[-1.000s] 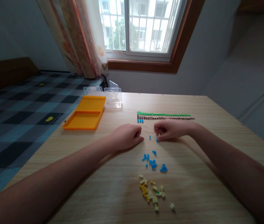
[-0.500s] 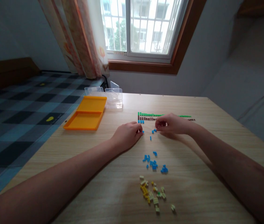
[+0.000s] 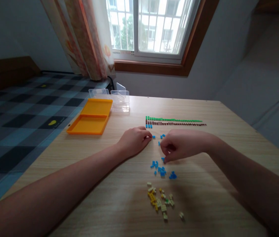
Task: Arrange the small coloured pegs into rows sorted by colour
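Fingertips of your left hand meet the near end of a small blue brick in the head view; you have thumb and fingers drawn together, but I cannot tell whether that grip is closed on it. Your right hand bends downward, thumb and fingertips at another blue piece on the bench; whether you pinch it or only touch it, I cannot tell.

Between your hands lie a pair of blue bricks and, nearer you, a narrow blue piece just beside your right fingers. Below your right hand, you have loose blue bricks in clusters, then a scatter of yellow bricks and cream bricks with a green piece among them.

Beyond your hands run a green row and a brown row, with three blue bricks at their left end. On your left sit an unfolded orange case and clear plastic boxes.
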Available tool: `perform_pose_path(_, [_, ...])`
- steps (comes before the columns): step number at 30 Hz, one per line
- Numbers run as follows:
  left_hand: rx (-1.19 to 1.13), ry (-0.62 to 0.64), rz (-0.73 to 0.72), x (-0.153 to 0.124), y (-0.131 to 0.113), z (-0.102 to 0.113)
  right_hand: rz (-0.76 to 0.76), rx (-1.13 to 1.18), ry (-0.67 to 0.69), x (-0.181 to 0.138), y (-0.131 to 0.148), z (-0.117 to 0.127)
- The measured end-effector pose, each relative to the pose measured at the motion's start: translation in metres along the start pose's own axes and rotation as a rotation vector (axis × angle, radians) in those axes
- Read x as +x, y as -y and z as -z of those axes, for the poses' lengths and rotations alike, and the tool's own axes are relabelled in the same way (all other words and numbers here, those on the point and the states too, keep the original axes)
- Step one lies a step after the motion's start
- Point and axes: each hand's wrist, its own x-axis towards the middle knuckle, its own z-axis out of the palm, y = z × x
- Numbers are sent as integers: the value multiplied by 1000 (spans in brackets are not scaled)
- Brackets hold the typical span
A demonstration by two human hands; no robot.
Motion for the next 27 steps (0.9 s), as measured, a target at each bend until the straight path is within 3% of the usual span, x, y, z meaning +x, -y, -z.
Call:
perform_pose_path(5, [-7, 3, 3, 0, -1, 1, 19, -105, 55, 1, 27, -12])
perform_pose_path(10, [-6, 6, -11, 0, -1, 2, 102, -98, 113, 0, 32, -16])
perform_pose_path(19, [2, 5, -3, -1, -2, 2, 61, -241, 77, 3, 40, -27])
perform_pose_path(23, [13, 11, -14, 0, -2, 2, 94, -235, 44, -1, 41, -19])
perform_pose_path(27, [18, 22, -9, -1, -2, 3, 45, -146, -40, -12, 19, 4])
